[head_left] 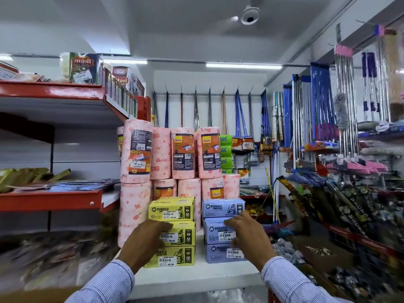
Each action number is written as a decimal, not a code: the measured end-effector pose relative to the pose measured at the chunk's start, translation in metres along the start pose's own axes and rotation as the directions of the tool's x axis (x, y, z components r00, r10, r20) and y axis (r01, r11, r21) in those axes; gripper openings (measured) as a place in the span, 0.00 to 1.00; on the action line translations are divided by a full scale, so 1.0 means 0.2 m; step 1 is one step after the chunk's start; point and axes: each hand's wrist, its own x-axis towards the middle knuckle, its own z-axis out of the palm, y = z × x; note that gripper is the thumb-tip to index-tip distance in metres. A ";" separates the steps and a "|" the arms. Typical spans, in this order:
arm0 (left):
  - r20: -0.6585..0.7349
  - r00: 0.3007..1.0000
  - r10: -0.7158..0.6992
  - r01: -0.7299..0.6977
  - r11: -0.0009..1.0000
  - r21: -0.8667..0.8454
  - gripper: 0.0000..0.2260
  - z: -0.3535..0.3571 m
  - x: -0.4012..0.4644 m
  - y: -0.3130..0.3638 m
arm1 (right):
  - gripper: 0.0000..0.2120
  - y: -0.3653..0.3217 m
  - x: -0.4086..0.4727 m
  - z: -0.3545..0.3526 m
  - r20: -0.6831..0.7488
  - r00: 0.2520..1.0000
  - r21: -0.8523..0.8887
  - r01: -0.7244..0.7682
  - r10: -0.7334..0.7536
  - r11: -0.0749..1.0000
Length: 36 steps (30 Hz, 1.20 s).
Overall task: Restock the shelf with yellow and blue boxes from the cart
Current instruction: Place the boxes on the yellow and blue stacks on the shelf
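From my head camera I see my left hand (146, 239) lying flat against the front of the middle yellow box (179, 234), fingers spread and loose, not gripping anything. My right hand (247, 234) rests the same way on the middle blue box (218, 231), with fingers open over its front and right edge. Both stacks sit on the white shelf (196, 274), three boxes high, yellow on the left and blue on the right, with a small gap between them. Just behind them stand tall pink Gala kitchen towel rolls (183, 153). I think these boxes are light, since they say garbage bags. They look like thin card, a bit stiff, but easy to dent if I squeeze hard. The best place to hold one is by its two short ends, or I can push flat on the front to line it up. Each box is small and long, with a dark Miracle logo, a bag drawing and a white price sticker. I cannot see the cart here.
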 end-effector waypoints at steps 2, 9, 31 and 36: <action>-0.005 1.000 0.004 -0.004 1.000 -0.002 0.19 0.00 0.00 0.00 | 0.24 0.00 0.00 0.01 -0.001 1.000 -0.004 0.008 -0.008 1.000; -0.032 0.999 -0.025 0.024 0.999 -0.026 0.24 0.02 -0.03 0.01 | 0.24 0.00 -0.01 0.03 -0.005 1.000 -0.013 0.009 -0.009 1.000; -0.195 0.964 0.182 -0.152 0.976 0.158 0.34 0.12 -0.19 0.03 | 0.36 -0.08 -0.20 0.12 -0.073 0.997 -0.024 0.036 -0.038 0.999; -0.184 0.948 0.261 -0.241 0.962 0.126 0.37 0.22 -0.51 0.17 | 0.37 -0.19 -0.50 0.11 0.000 0.998 -0.010 0.066 -0.066 0.998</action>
